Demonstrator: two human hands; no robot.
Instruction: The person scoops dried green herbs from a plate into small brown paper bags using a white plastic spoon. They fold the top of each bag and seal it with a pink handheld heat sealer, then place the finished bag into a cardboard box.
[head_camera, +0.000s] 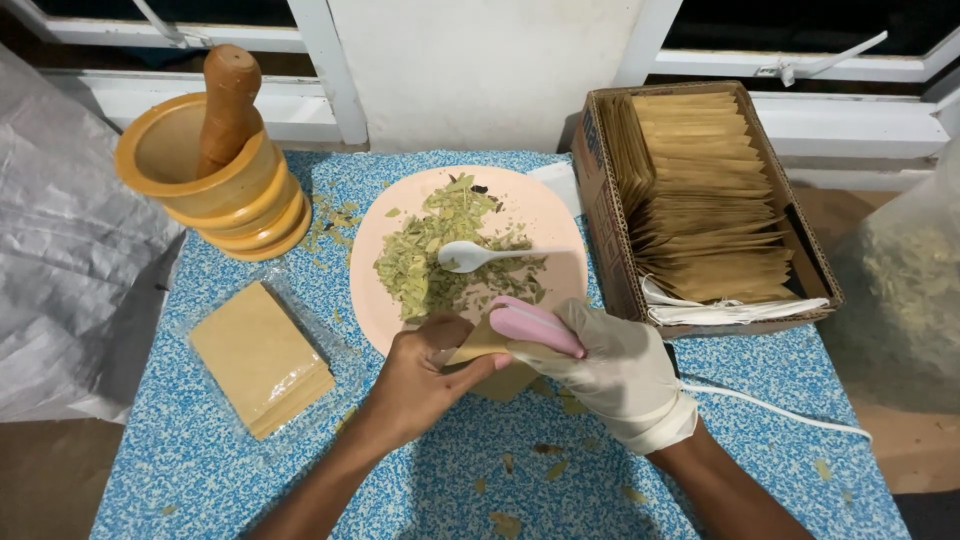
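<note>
white wall (480, 70), white-framed windows (800, 65), blue speckled table (250, 470)

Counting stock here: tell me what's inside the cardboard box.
The cardboard box holds rows of brown paper pouches standing on edge, with a white folded sheet at its near end. Whatever lies beneath the pouches is covered.

Head-worn camera looks steeply down, close over the pink plate (540, 215), facing the window wall beyond.
</note>
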